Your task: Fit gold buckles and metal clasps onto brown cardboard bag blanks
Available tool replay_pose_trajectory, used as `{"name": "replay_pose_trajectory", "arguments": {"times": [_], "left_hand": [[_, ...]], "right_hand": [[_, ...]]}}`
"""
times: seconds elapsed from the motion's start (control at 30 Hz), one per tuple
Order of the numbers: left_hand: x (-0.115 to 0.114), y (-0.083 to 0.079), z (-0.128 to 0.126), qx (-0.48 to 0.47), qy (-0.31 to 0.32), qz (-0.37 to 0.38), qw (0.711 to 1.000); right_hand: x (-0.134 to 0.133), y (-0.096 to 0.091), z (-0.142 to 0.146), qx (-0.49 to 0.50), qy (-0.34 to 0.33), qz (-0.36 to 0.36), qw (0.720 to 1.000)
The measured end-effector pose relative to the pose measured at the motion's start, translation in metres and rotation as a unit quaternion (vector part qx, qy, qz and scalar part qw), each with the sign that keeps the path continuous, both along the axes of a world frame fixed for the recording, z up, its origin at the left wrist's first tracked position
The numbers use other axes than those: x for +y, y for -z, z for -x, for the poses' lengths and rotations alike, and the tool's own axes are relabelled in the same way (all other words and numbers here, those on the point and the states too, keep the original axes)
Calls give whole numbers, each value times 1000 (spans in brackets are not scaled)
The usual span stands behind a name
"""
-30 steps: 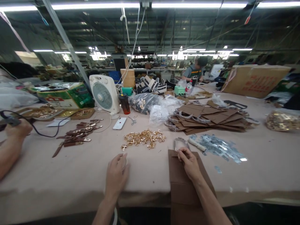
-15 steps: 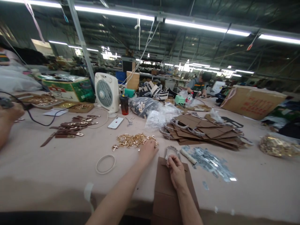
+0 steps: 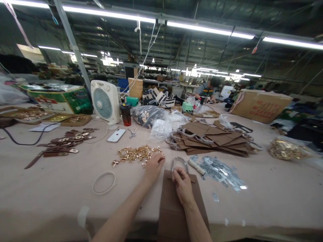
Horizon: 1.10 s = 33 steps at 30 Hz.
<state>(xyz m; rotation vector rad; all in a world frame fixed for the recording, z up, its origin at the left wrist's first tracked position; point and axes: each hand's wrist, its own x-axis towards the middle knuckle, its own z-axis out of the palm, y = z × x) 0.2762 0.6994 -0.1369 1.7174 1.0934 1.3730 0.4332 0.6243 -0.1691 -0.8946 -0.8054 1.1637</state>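
Note:
My left hand (image 3: 154, 166) is at the right end of a heap of small gold metal fittings (image 3: 136, 153). Its thumb and fingers are drawn together, and whatever they pinch is too small to make out. My right hand (image 3: 183, 185) rests over the top of a brown bag panel (image 3: 168, 201), which hangs past the table's front edge. Its fingertips are pinched near the base of a plastic-wrapped handle (image 3: 179, 159); what is between them is hidden.
Right of the panel are a pale roll (image 3: 196, 166) and scattered grey metal plates (image 3: 222, 173). Behind lie stacked brown panels (image 3: 214, 136) and a phone (image 3: 116, 135). A fan (image 3: 104, 101), a dark cup (image 3: 126, 116), brown straps (image 3: 63, 143) and a white ring (image 3: 104, 183) are further left.
My left hand has drawn slightly back from the gold fittings, its fingers closing together. My right hand stays at the panel's top. The view has turned right, and the other hand at far left is out of view.

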Motion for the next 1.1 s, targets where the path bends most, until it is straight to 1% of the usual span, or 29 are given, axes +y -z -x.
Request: {"name": "replay_pose_trajectory", "arguments": {"times": [0.03, 0.07, 0.13, 0.27, 0.33, 0.43, 0.47, 0.5, 0.63, 0.9, 1.1], "left_hand": [[-1, 0, -5, -85, 7, 32, 996], [-3, 1, -12, -146, 11, 60, 987], [-10, 5, -24, -194, 21, 95, 976], [-31, 13, -42, -283, 68, 159, 943], [-42, 16, -44, -345, 97, 210, 909], [-53, 18, -45, -442, 145, 294, 835], [-55, 18, -45, -456, 156, 310, 820], [-56, 18, -45, -455, 162, 317, 816], [-55, 20, -46, -439, 174, 327, 819], [-53, 25, -48, -423, 176, 310, 833], [-53, 25, -49, -416, 183, 309, 835]], "right_hand": [[0, -2, 0, 10, 5, 1, 1000], [0, -4, -1, 25, 10, 2, 1000], [0, -7, -2, 70, 19, 5, 997], [1, -13, -6, 148, 26, 16, 988], [1, -13, -7, 168, 24, 18, 985], [1, -13, -10, 181, 15, 9, 983], [1, -13, -11, 180, 11, 6, 984], [1, -12, -11, 180, 9, 4, 984], [1, -9, -14, 199, 5, 17, 980], [-1, -6, -15, 223, -49, 56, 972], [0, -5, -16, 250, -48, 65, 965]]}}
